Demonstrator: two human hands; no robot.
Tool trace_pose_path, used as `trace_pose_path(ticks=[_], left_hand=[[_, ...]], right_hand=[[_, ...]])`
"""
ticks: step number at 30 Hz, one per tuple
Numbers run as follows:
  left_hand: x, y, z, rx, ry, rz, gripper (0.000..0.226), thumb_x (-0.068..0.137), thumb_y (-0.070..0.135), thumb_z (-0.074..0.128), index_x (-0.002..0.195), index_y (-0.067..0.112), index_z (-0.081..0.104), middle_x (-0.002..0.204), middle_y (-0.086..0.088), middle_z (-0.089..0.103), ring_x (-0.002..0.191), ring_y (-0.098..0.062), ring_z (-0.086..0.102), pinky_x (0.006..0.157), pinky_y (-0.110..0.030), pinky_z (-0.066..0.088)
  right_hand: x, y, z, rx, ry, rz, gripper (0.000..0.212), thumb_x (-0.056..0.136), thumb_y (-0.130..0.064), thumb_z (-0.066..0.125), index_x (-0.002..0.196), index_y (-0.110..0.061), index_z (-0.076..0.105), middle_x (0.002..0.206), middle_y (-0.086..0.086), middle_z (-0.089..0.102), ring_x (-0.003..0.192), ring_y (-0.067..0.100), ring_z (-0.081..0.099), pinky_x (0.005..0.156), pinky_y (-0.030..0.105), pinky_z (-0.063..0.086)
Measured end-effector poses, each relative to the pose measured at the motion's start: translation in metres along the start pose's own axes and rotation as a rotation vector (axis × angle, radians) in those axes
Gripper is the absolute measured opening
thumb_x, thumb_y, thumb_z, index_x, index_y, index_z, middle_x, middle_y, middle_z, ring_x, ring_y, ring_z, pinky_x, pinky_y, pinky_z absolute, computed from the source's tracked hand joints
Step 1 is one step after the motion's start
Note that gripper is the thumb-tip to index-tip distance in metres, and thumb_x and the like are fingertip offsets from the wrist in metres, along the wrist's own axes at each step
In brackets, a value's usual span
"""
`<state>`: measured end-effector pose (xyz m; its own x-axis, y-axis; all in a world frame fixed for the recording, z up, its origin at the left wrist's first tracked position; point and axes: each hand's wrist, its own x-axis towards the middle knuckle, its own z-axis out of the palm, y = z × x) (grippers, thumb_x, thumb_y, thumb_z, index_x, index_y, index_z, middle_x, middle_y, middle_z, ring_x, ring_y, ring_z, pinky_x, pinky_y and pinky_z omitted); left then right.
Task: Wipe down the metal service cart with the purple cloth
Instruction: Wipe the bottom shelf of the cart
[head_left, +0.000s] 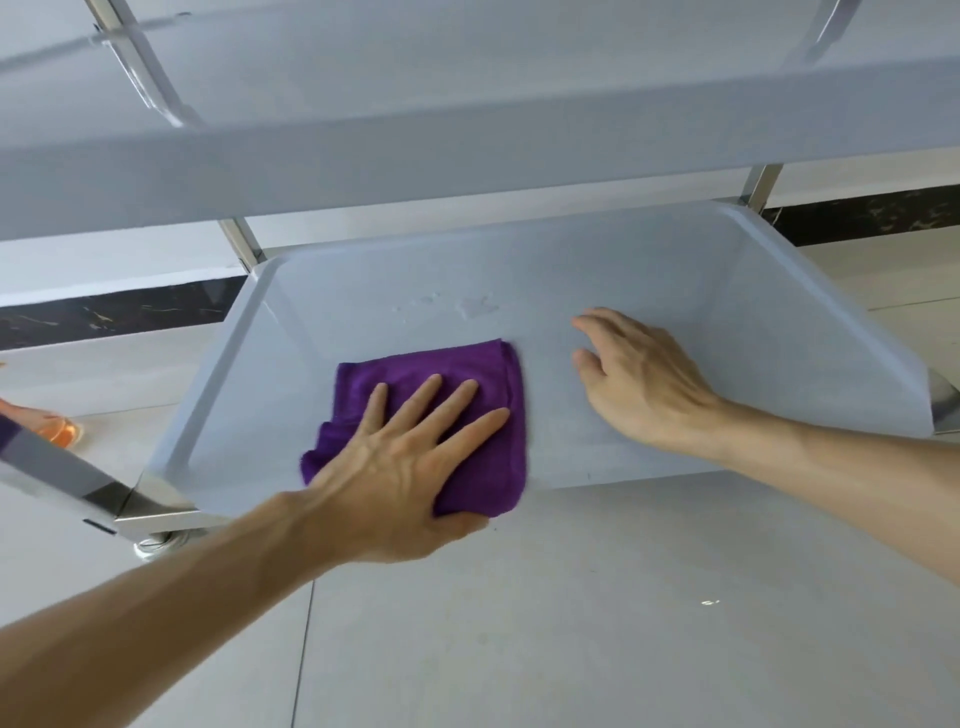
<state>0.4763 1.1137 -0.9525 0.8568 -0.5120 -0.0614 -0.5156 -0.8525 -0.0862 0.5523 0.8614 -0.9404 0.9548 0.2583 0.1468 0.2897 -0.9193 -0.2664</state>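
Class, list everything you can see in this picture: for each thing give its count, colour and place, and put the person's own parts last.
lower tray: one, pale grey, cart's bottom level
upper shelf: one, pale grey, above the tray
cart posts: shiny metal, at tray corners
purple cloth: one, folded, flat on tray, left of middle
wet patch: one, on tray beyond cloth
orange object: one, floor at left, unclear
left hand: fingers spread, presses cloth
right hand: relaxed, over bare tray, holds nothing

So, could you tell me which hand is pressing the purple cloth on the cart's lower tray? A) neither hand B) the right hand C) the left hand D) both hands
C: the left hand lies flat on the purple cloth, while the right hand rests on the bare lower tray beside it.
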Motion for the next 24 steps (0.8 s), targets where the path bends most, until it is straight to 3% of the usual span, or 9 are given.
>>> trace_pose_path(ticks=[5,10,16,24], left_hand=[[0.014,0.018,-0.001,0.000,0.007,0.028,0.088,0.083,0.081,0.028,0.153,0.043,-0.009,0.166,0.002,-0.004,0.153,-0.029,-0.002,0.116,-0.067,0.011],[-0.032,-0.034,0.002,0.050,0.017,0.088,0.083,0.087,0.078,0.034,0.155,0.045,-0.001,0.166,0.007,0.003,0.153,-0.021,0.005,0.116,-0.063,0.020],[-0.097,-0.098,0.003,-0.010,-0.057,-0.148,0.089,0.079,0.092,0.025,0.152,0.051,-0.004,0.164,0.017,-0.006,0.153,-0.014,0.000,0.119,-0.057,0.017],[-0.099,-0.096,0.005,-0.166,-0.090,-0.441,0.084,0.069,0.096,0.000,0.145,0.062,-0.012,0.163,0.020,-0.013,0.151,-0.010,-0.010,0.120,-0.053,0.007]], right_hand=[[-0.014,-0.002,0.020,-0.089,-0.071,-0.030,0.049,0.106,-0.030,0.031,0.153,-0.019,0.032,0.163,-0.003,0.025,0.151,0.015,0.017,0.119,0.043,0.016],[-0.017,0.001,0.018,-0.076,-0.016,-0.060,0.058,0.095,-0.035,0.026,0.146,-0.015,0.046,0.156,0.001,0.040,0.147,0.021,0.032,0.117,0.048,0.024],[-0.020,0.002,0.018,-0.087,0.023,-0.084,0.073,0.090,-0.045,0.016,0.141,-0.009,0.053,0.150,0.008,0.049,0.141,0.029,0.042,0.112,0.052,0.031],[-0.023,-0.001,0.017,-0.131,-0.019,-0.080,0.082,0.085,-0.052,0.010,0.145,-0.011,0.049,0.155,0.006,0.041,0.144,0.029,0.037,0.113,0.052,0.028]])
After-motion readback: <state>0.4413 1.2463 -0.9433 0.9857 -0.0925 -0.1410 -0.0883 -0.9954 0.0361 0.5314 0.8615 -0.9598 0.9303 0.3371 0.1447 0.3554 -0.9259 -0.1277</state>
